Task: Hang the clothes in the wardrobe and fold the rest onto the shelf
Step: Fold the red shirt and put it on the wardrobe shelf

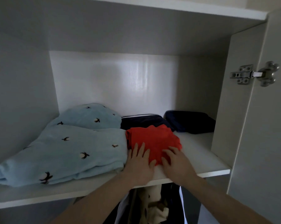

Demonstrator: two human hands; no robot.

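Note:
A folded red garment (154,139) lies on the white wardrobe shelf (199,152), near its front edge. My left hand (140,160) rests flat on the garment's near left side with fingers spread. On the near right side my right hand (175,160) presses down with fingers straight. Behind the red garment sits a folded dark navy piece with white stripes (143,120). Another folded navy garment (189,121) lies at the back right.
A bulky light blue blanket with small dark bird motifs (68,143) fills the shelf's left half, touching the red garment. The open door with a metal hinge (256,75) stands at right. Hanging clothes (154,206) show below the shelf.

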